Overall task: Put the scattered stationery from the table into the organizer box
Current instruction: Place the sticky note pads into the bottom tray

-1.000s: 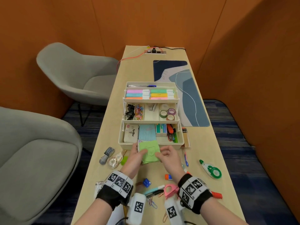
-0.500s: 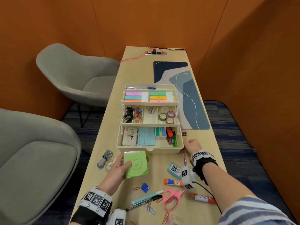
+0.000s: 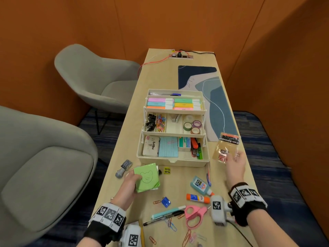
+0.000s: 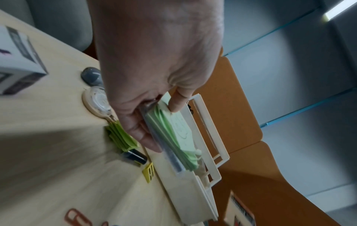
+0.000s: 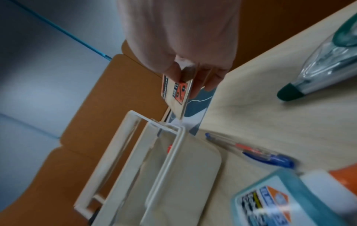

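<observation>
Both your hands are loaded, just in front of the organizer box (image 3: 173, 162)

Your left hand (image 3: 129, 184) pinches the green note pack (image 3: 147, 177), thumb on top, above the table (image 3: 229, 177); your right hand (image 3: 235, 164) clamps the coin envelope packet (image 3: 225, 147) beside the box's right end.

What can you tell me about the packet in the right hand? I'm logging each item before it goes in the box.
The packet is a clear, glossy plastic sleeve holding tan paper envelopes, with a black header strip reading "Coin Envelope" and orange-red marks. It is lifted off the table, tilted, just right of the organizer box and not touching it. The right hand pinches its near lower corner; the wrist view shows it edge-on, thin and flat.
</observation>
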Tool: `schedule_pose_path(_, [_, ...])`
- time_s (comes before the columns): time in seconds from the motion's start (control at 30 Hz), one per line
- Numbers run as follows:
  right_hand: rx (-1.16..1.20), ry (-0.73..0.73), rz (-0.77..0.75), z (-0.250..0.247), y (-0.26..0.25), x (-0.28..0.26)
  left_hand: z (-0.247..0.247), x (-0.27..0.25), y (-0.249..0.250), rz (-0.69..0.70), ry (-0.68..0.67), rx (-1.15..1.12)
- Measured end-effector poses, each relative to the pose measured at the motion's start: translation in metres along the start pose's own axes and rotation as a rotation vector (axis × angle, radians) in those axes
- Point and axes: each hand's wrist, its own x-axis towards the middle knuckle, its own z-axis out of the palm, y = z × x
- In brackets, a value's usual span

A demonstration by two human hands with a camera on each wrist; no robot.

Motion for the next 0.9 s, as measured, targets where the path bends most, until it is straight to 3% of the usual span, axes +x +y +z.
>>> schedule_pose_path(0.1, [0.12,-0.18,-0.007,-0.003,-0.014,-0.039,0.004,-0.005,-0.002,0.022,0.002,0.065])
schedule_pose_path(0.17, [0.062,-0.364,0.053,0.006,-0.013,-0.055,0.003,-0.009,-0.003,0.025,0.007,0.094])
schedule_pose_path(0.23, [-0.011,-0.547,0.143,0.023,-0.011,-0.061,-0.001,-0.01,-0.005,0.025,0.024,0.136])
schedule_pose_path(0.33, [-0.019,-0.694,0.218,0.053,-0.014,-0.053,-0.011,-0.016,-0.002,0.094,0.058,0.256])
schedule_pose_path(0.43, [-0.149,-0.699,0.159,0.085,-0.023,-0.04,-0.013,-0.022,0.011,0.254,0.032,0.365])
schedule_pose_path(0.53, [-0.408,-0.594,0.028,0.116,-0.024,-0.032,-0.01,-0.018,0.032,0.343,0.0,0.475])
schedule_pose_path(0.63, [-0.688,-0.509,-0.135,0.139,-0.03,-0.033,-0.006,-0.001,0.049,0.347,0.067,0.581])
schedule_pose_path(0.77, [-0.894,-0.479,-0.175,0.157,-0.034,-0.034,-0.012,0.028,0.059,0.302,0.182,0.643])
schedule_pose_path(0.9, [-1.037,-0.524,-0.148,0.169,-0.027,-0.037,-0.011,0.042,0.063,0.185,0.073,0.611])
